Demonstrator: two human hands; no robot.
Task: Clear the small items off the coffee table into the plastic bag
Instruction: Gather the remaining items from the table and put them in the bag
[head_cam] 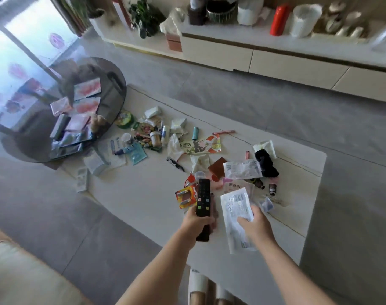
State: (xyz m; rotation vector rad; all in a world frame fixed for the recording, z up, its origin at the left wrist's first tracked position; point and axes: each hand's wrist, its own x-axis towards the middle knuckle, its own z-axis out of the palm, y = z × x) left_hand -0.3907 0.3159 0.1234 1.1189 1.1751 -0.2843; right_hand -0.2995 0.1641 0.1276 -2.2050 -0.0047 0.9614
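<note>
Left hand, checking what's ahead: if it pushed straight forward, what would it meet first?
Likely the red battery pack just beyond the left hand, which grips the black remote; depth is unclear.

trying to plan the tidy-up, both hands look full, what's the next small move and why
Probably set the black remote back on the coffee table: the left hand grips it, leaving none free for clutter. The right hand holds a white plastic packet; whether that is the bag, I cannot tell.

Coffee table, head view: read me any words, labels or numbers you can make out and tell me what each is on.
"BERLIN": on the pale pink card.
White pouch in the right hand: barcode and print, too blurred.
Long illustrated wrapper: large characters, not legible.
Battery pack: print too small.
</note>
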